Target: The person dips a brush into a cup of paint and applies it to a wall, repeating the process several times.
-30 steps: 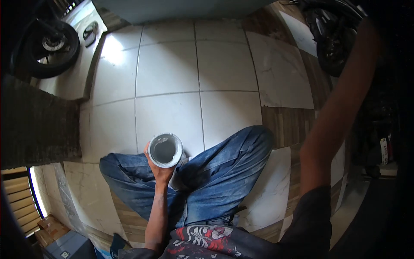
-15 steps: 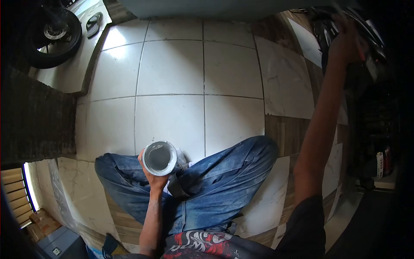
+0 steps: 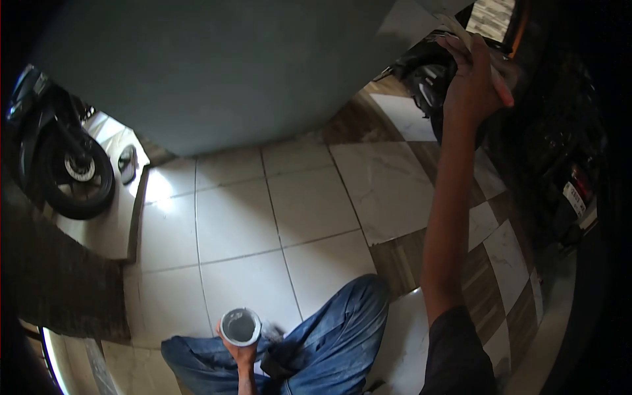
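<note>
My left hand (image 3: pixel 244 354) is wrapped round an open paint can (image 3: pixel 253 337) with grey paint (image 3: pixel 240 324) inside, low between the legs in blue jeans (image 3: pixel 349 336). At the upper right my right hand (image 3: pixel 471 89) is raised on an outstretched arm, its fingers closed round a paintbrush (image 3: pixel 466 36) with a pale head and a reddish handle end. The brush head overlaps the right edge of a large grey surface (image 3: pixel 237 72), where a lighter patch (image 3: pixel 408 23) shows.
White floor tiles (image 3: pixel 240 220) lie in front, with brown and marbled tiles (image 3: pixel 382 187) to the right. A motorcycle wheel (image 3: pixel 78 172) and a sandal (image 3: pixel 128 163) are at the left. More dark motorcycle parts (image 3: pixel 428 92) stand behind the right hand.
The view has tilted upward, bringing far more of the grey surface into sight. My right hand stays raised with the brush, and my left hand still holds the can.
</note>
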Demonstrator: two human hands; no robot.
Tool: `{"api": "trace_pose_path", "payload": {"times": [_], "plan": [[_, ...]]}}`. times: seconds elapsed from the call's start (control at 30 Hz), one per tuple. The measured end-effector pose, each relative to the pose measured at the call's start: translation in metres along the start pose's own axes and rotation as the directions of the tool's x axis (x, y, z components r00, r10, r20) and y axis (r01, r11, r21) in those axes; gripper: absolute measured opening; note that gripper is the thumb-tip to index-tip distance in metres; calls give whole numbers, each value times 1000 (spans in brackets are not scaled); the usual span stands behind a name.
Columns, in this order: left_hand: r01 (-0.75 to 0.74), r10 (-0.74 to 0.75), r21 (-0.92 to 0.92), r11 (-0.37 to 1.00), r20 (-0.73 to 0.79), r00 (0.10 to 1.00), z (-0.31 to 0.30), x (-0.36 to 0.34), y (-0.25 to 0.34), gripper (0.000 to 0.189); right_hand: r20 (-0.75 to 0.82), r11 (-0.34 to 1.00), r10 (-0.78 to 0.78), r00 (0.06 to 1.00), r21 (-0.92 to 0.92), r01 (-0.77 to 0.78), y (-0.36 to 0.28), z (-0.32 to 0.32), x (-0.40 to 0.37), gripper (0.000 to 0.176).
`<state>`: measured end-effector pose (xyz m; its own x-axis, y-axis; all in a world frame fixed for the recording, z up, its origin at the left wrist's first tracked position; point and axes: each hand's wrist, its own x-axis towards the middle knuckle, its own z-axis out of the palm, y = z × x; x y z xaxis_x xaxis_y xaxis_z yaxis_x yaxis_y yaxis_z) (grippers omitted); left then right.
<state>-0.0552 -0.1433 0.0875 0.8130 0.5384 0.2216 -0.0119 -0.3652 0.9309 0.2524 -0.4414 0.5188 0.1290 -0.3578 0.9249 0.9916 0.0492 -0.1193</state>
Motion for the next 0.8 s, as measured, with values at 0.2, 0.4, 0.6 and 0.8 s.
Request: {"api": "trace_pose_path", "payload": {"times": [0.2, 0.4, 0.6, 0.8], "plan": [[-30, 30, 4, 1000, 2, 1000, 4, 11, 45, 64, -214, 997, -83, 973, -9, 83, 30, -3, -8, 27], [-3, 4, -95, 995, 8, 1000, 4, 7, 41, 68, -294, 982, 187, 937, 92, -167, 72, -13, -75, 25], [5, -2, -152, 988, 17, 1000, 3, 5, 44, 74, -120, 928, 353, 928, -80, -364, 77, -43, -87, 21], [-150, 147, 59, 987, 56, 988, 1, 2, 38, 80, 118, 875, 456, 882, -239, -420, 58, -25, -42, 20]]}}
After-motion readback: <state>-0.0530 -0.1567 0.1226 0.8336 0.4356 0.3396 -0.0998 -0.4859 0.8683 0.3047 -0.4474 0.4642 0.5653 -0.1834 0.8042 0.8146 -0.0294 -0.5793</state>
